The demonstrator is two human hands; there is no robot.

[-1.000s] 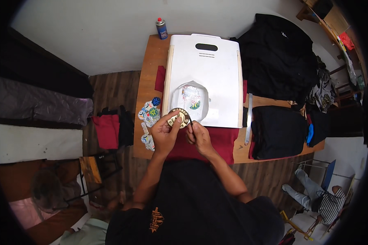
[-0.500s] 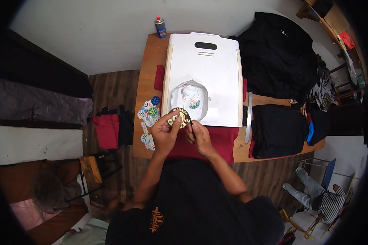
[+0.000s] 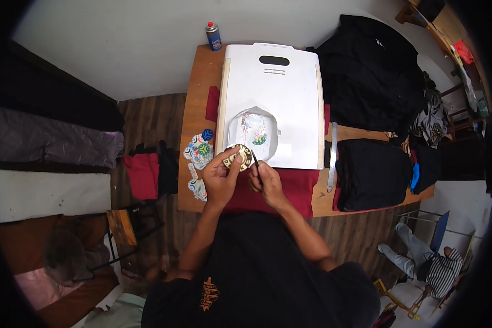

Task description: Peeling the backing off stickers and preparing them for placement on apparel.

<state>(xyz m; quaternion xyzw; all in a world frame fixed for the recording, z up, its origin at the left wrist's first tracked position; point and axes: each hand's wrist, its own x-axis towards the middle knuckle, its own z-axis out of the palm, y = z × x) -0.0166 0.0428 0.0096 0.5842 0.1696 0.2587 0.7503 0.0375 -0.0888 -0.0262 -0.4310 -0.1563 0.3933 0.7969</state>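
Observation:
My left hand (image 3: 220, 177) is closed on a round cream and dark brown badge (image 3: 244, 165) with lettering round its rim, the thumb lying across its face. Close to the badge's right edge, my right hand (image 3: 268, 186) grips small scissors (image 3: 254, 157) with thin dark blades pointing up and away from me. The fingers hide most of their handles. Just beyond both hands is an octagonal white tray (image 3: 274, 123) holding printed scraps and a green and blue cut-out piece. It rests on a large white panel (image 3: 295, 109) with a dark slot.
Round coloured cut-outs (image 3: 199, 152) lie left of the panel on the wooden table (image 3: 199, 76). A spray can (image 3: 214, 38) stands at the far left corner. To the right are a metal ruler (image 3: 332, 164) and folded dark garments (image 3: 372, 169). Other people sit at lower left and lower right.
The badge has turned in my left hand, so its lettering sits differently. The scissors' blades have shifted slightly at its right edge. Both arms have stayed nearly in place.

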